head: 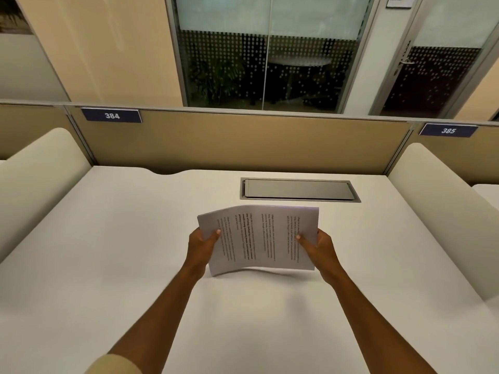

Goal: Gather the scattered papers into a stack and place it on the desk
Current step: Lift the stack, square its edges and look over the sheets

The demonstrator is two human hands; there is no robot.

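A stack of white printed papers [259, 238] is held above the middle of the white desk [121, 252], its text running sideways and its sheets bowed slightly upward. My left hand [202, 245] grips the stack's left edge, thumb on top. My right hand [318, 247] grips the right edge the same way. The stack's near edge casts a faint shadow on the desk, so it hangs a little off the surface. No other loose sheets show on the desk.
A grey cable hatch [298, 189] is set into the desk just beyond the papers. A tan partition [243, 141] closes the far side, with number plates 384 [111, 115] and 385 [448, 130]. Cream side dividers [40, 168] stand left and right.
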